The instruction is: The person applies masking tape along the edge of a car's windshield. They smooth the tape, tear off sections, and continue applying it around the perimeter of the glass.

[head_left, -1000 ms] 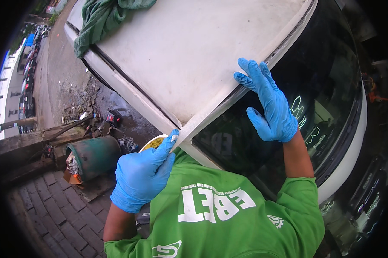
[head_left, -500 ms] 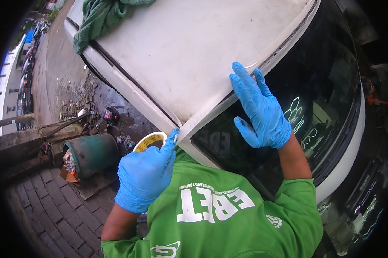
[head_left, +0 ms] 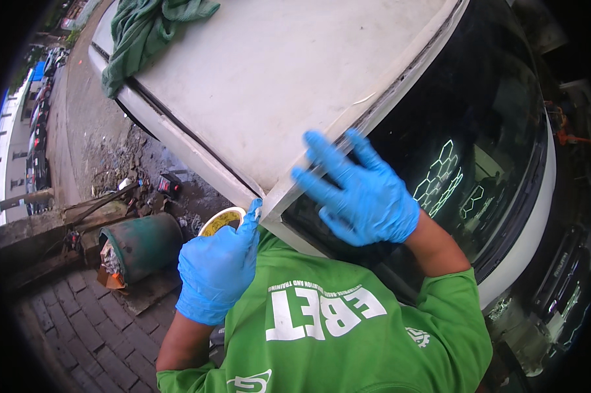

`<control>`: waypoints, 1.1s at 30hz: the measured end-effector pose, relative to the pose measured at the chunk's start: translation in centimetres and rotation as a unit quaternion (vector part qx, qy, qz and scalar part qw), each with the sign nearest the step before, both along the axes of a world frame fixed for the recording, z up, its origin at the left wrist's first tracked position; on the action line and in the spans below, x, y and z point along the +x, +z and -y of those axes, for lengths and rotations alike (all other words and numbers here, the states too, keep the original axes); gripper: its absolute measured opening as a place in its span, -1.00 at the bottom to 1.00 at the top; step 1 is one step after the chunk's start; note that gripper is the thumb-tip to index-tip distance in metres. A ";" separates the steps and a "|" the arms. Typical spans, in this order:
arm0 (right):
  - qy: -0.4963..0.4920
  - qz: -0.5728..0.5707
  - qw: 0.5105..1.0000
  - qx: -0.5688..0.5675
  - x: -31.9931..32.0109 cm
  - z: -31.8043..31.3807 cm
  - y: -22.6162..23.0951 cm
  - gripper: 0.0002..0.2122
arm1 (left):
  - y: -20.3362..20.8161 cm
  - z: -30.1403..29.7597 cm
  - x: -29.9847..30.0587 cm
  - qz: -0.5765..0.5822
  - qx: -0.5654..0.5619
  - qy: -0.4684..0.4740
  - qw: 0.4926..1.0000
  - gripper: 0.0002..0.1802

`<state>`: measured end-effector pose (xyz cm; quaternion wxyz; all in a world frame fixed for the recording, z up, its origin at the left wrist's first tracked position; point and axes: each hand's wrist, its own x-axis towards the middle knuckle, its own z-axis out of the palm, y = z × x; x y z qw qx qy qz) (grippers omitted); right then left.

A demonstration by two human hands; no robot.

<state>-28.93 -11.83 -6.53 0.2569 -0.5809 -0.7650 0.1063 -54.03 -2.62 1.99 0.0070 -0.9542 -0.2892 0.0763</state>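
My left hand [head_left: 218,272], in a blue glove, is closed on a roll of masking tape [head_left: 222,221] by the front corner of a white car roof [head_left: 276,85]. Its thumb and forefinger meet at the corner. From there a pale tape strip [head_left: 280,198] runs along the roof edge above the dark windshield [head_left: 465,131]. Over that edge lies my right hand [head_left: 364,196], also blue-gloved, with fingers spread and nothing held. It hides part of the strip. Farther along the edge, a thin end of tape [head_left: 364,100] curls up.
A green cloth [head_left: 141,46] drapes over the far left of the roof. On the ground at left lies a tipped green bin [head_left: 141,245] with rubbish in its mouth, beside brick paving [head_left: 92,327] and debris. Parked cars [head_left: 38,147] line the road farther off.
My right hand has slid left and nearer along the windshield edge, toward the corner. My left hand keeps its hold on the tape roll. The view has shifted slightly.
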 end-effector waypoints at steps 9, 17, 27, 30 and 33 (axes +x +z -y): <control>-0.084 -0.058 0.994 0.033 2.9 -0.3 0.1 -0.19 | -0.3 -0.2 -0.3 0.031 -0.021 0.006 0.999 -0.47; -0.027 -0.019 0.999 0.006 -0.1 -0.1 -0.2 -0.24 | -0.9 -0.3 -0.5 0.027 -0.036 0.011 0.999 -0.46; 0.010 -0.044 0.999 0.000 -2.1 0.4 -0.7 -0.24 | -1.5 -0.1 -0.3 0.016 -0.013 0.032 0.999 -0.42; 0.068 0.002 0.998 -0.016 -3.9 0.6 -0.5 -0.23 | -1.8 0.0 -0.1 -0.007 0.000 0.035 0.999 -0.37; 0.131 -0.033 0.991 -0.021 -4.6 0.7 -0.6 -0.22 | -2.0 0.0 -0.2 -0.001 -0.024 0.039 0.999 -0.34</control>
